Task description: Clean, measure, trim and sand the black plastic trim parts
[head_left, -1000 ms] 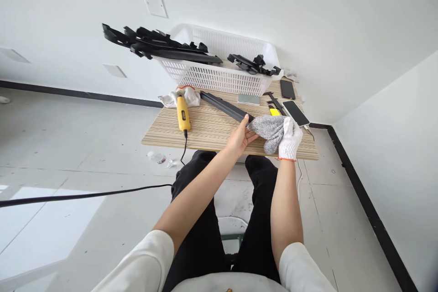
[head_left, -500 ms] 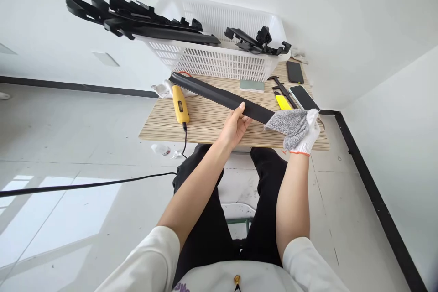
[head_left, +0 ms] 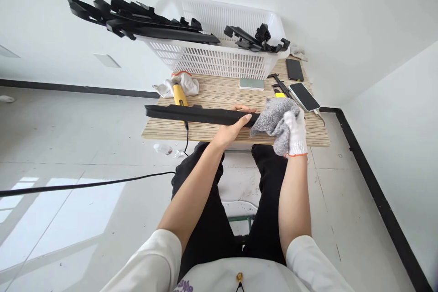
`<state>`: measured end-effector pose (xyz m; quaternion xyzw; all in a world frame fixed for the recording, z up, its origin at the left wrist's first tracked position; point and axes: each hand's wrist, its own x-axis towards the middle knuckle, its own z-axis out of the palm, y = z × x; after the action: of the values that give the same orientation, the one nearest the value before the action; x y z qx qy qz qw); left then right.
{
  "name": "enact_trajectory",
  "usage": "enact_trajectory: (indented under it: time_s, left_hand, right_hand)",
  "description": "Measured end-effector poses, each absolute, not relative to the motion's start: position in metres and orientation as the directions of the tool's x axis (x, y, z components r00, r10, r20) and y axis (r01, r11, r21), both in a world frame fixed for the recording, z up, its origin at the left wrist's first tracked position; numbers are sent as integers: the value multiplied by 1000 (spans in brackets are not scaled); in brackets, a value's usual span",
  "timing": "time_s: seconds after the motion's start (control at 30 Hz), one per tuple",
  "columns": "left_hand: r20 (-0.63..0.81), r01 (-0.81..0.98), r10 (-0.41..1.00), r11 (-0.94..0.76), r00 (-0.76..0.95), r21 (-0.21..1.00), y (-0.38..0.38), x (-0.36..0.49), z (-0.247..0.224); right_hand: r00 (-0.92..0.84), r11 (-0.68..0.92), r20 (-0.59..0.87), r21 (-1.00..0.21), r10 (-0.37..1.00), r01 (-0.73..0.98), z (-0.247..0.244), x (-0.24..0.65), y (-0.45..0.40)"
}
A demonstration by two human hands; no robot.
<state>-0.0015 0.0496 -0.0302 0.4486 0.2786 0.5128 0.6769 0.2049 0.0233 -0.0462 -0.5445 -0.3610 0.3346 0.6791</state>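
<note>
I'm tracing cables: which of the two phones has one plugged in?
The white-edged phone, nearer the right hand: a cable meets its near end. The dark phone beyond it shows none.

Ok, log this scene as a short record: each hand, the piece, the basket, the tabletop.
Left hand: bare, gripping the black strip
Right hand: gloved, holding the grey cloth
Black strip: held crosswise above the table, right end hidden by the cloth
Basket: white, slotted, with black parts overhanging its left side
Tabletop: yellow tool, caliper, dark phone, light-edged phone
</note>
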Motion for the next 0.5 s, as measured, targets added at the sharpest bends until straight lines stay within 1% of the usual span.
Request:
enact_trajectory:
  time_s: [0.07,0.13,0.2,0.3,0.4,0.43,0.5]
  left_hand:
    - [74,-440,949,73,308,895,47,-3,-27]
    - [98,-421,943,47,318,906,46,-4,-26]
    - [126,-379,936,10,330,925,46,-5,-27]
    - [122,-296,936,-20,330,955,47,-8,-30]
    - [82,-258,944,3,321,966,48,-10,-33]
    - [74,-251,944,10,322,968,49,-11,-33]
    - [76,-228,937,4,340,974,50,-11,-35]
  right_hand:
    - [518,135,138,-990,844,44,-44,201,23]
    - [570,65,138,-987,810,147,-43,199,23]
    - [630,17,148,-978,762,209,-42,198,25]
    - [645,32,200,-964,737,262,-42,195,26]
    - [671,61,190,-976,716,211,-44,194,30]
    - [693,71,168,-984,701,166,-46,194,32]
    - [749,117,93,-993,656,21,-50,196,36]
